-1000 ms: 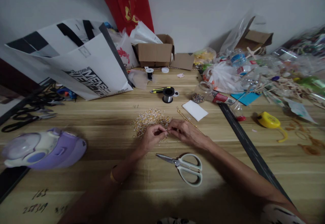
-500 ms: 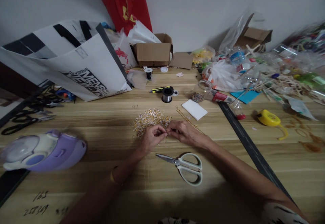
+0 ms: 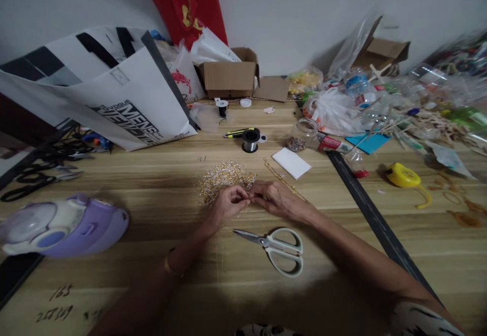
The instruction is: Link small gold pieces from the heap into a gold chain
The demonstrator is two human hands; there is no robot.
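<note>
My left hand (image 3: 229, 204) and my right hand (image 3: 274, 197) meet fingertip to fingertip at the near edge of a pile of small gold and silver wire pieces (image 3: 227, 175). Both hands are closed in a pinch. What sits between the fingertips is too small to make out. Just below them lie scissors with pale handles (image 3: 286, 252), blades pointing left and nearly closed. A gold chain (image 3: 279, 176) stretches over the table behind my right hand, partly hidden by it.
Behind the pile stand a spool of silver wire (image 3: 250, 141), a yellow cutter (image 3: 238, 132) and a jar of beads (image 3: 302, 135). A folded white paper (image 3: 291, 163) lies to the right, then a yellow tape measure (image 3: 403, 175). A purple and white bottle (image 3: 83, 227) lies left.
Hardly anything differs. Both hands keep their pinch at the same spot by the pile, and the view has shifted very slightly.
</note>
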